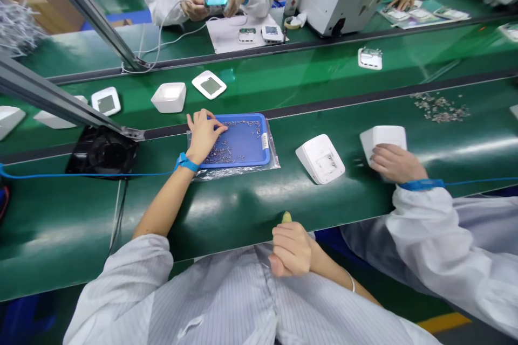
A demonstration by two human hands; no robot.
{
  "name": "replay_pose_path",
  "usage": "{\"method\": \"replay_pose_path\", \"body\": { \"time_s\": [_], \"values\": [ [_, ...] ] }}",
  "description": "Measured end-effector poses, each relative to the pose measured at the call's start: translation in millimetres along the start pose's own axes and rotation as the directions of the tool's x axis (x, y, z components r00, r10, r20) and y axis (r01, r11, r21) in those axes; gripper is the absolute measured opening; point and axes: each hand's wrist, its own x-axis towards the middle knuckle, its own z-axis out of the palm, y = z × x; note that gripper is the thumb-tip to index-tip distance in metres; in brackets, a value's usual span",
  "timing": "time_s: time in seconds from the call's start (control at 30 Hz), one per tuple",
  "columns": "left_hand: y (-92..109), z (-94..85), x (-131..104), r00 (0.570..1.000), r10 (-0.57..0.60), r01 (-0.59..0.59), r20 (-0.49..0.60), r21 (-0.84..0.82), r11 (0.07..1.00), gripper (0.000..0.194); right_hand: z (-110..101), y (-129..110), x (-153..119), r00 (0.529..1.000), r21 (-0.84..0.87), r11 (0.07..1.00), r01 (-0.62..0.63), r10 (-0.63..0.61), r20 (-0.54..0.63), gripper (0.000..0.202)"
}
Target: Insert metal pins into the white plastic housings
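My left hand (203, 135) reaches over the left side of a blue tray (246, 146) strewn with small metal screws (222, 153). Thumb and forefinger come together at the screws by the far edge; whatever is between them is too small to make out. A blue wrist strap circles that wrist. Close to my body, at the table's front edge, my right hand (294, 249) is closed in a fist. A yellow-green tip (286, 218) sticks out of it; I cannot tell whether it is a covered fingertip or a held thing. A white housing (324, 160) lies right of the tray.
At right, a co-worker's hand (399, 163) rests on another white housing (388, 136); loose small parts (440, 108) lie beyond. White housings (169, 98) and display units (209, 85) sit on the green belt. A metal post (93, 13) and black fan (103, 152) stand left.
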Motion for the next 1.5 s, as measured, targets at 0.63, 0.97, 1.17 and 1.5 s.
{"method": "replay_pose_path", "body": {
  "time_s": [0.63, 0.97, 1.17, 1.5],
  "values": [
    [83, -29.7, -106, 0.884, 0.458, -0.368, 0.090, -0.470, 0.802, 0.013, -90, 74, -22, 0.825, -0.779, 0.463, -0.424, 0.551, -0.122, 0.021],
    [96, 18.4, -188, 0.868, 0.478, -0.065, 0.132, -0.926, 0.373, 0.011, -34, 12, -26, 0.321, -0.671, 0.310, -0.674, 0.940, 0.112, 0.036],
    [97, 14.5, -183, 0.952, 0.192, 0.182, 0.239, -0.945, 0.270, 0.022, 1, -14, -14, 0.503, -0.403, 0.504, -0.764, 0.856, 0.119, 0.035],
    [99, 12.3, -182, 0.958, 0.140, 0.223, 0.252, -0.955, 0.196, 0.034, 5, -11, -25, 0.769, -0.518, 0.656, -0.549, 0.640, -0.004, 0.013]
  ]
}}
